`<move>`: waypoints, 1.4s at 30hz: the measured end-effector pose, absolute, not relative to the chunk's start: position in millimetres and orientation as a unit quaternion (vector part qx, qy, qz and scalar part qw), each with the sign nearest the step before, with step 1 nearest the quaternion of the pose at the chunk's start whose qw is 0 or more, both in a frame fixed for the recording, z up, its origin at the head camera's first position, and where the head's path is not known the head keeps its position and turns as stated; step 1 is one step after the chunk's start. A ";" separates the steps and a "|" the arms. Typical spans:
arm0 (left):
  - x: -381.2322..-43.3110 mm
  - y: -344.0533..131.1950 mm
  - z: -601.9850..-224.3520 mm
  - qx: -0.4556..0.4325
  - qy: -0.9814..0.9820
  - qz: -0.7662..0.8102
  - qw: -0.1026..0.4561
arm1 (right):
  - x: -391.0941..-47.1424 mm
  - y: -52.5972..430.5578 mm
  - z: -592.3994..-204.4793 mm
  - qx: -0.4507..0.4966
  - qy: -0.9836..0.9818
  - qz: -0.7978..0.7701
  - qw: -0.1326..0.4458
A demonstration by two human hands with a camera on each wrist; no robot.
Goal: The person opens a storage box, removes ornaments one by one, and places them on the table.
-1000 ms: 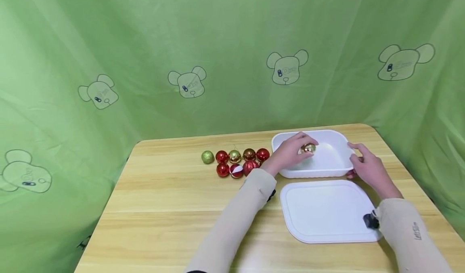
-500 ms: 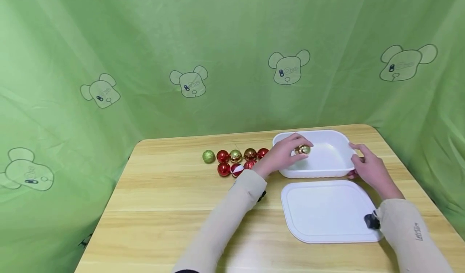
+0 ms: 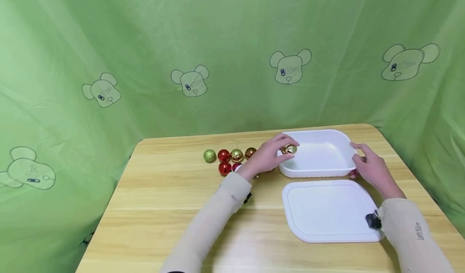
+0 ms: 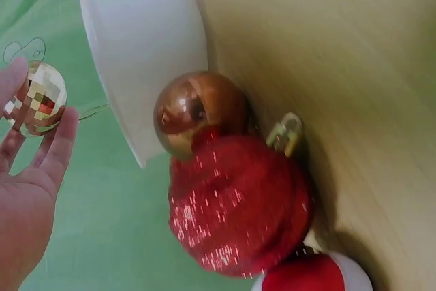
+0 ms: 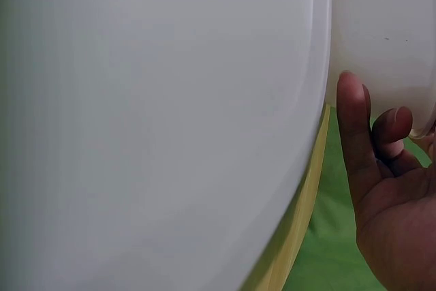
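Note:
My left hand (image 3: 267,154) pinches a shiny gold bauble (image 3: 290,149) between thumb and fingers at the left rim of a white plastic box (image 3: 319,173). In the left wrist view this gold bauble (image 4: 49,93) has mirror-like facets, and a thin cord trails from it. My right hand (image 3: 372,168) grips the box's right end, thumb and fingers at its rim and side. In the right wrist view part of that hand (image 5: 398,202) shows against the box wall (image 5: 392,46).
A white lid (image 3: 332,210) lies flat in front of the box. Left of it are a glittery green bauble (image 3: 209,156), several red and gold ones, and a glittery red bauble (image 4: 238,202) touching a brown one (image 4: 194,110); my left hand partly covers the group in the head view.
My left hand, with the gold bauble, has moved left from over the box's inside to its left rim. The right hand stays on the box's right end.

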State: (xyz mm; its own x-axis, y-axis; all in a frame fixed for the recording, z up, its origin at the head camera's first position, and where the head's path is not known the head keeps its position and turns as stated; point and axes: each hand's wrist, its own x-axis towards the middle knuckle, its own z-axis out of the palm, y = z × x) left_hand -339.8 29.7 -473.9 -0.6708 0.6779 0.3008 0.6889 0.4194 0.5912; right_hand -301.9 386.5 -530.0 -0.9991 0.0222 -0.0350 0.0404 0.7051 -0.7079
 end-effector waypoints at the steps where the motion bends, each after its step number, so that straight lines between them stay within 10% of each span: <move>1: -339.3 27.4 -473.3 -0.405 -0.842 -0.356 0.008 | -301.8 387.1 -529.7 0.017 0.924 -0.382 0.012; 42: -303.5 -103.1 -479.9 -0.309 -0.867 -0.388 0.055 | -303.3 387.1 -529.7 0.018 0.924 -0.381 0.016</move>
